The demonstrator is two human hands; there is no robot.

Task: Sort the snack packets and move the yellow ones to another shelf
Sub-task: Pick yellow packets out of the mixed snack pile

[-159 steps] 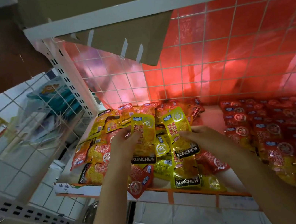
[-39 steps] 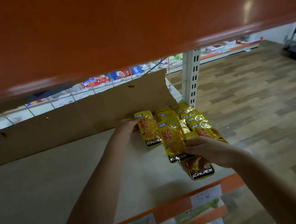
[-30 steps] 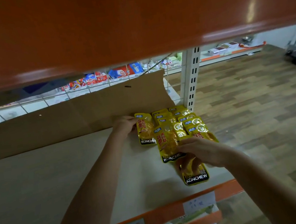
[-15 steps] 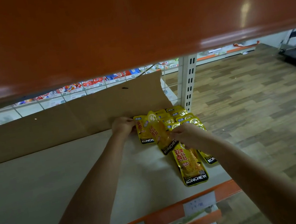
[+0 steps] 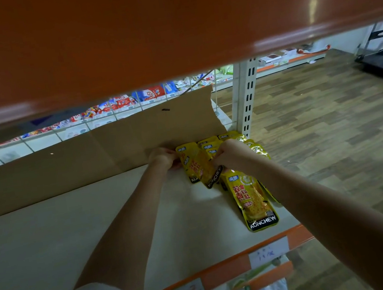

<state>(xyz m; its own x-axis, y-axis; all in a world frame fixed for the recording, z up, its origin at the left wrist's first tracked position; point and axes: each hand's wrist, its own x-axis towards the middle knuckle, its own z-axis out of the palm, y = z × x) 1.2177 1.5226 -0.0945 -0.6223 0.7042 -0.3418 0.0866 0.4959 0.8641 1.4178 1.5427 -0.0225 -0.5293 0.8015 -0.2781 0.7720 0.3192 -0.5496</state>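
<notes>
Since half a second ago, both hands have drawn closer together over the back row of yellow packets, and the tilted packet (image 5: pixel 205 167) that the right hand was lifting now lies angled between them, its black KONCHEW band pointing toward the shelf front. The right hand (image 5: pixel 233 154) has its fingers curled down on that packet's right edge, a closed grip pinching it, while the left hand (image 5: pixel 164 160) is curled at the left edge of the neighbouring packet (image 5: pixel 186 163); whether its grip actually clamps that packet or only rests against it, I cannot tell. All the yellow packets sit at the right end of the pale shelf (image 5: pixel 75 236), near the white slotted upright (image 5: pixel 246 102). A cluster of them (image 5: pixel 255 147) lies against the cardboard sheet (image 5: pixel 87 155) that stands along the shelf's back, and one more packet (image 5: pixel 253 200) lies flat nearer the front, label up, partly overlapping another beneath it. An orange front rail (image 5: pixel 224 269) with paper labels edges the shelf, and an orange shelf (image 5: pixel 167 24) overhead fills the top of the view. Wooden flooring (image 5: pixel 331 124) spreads to the right.
</notes>
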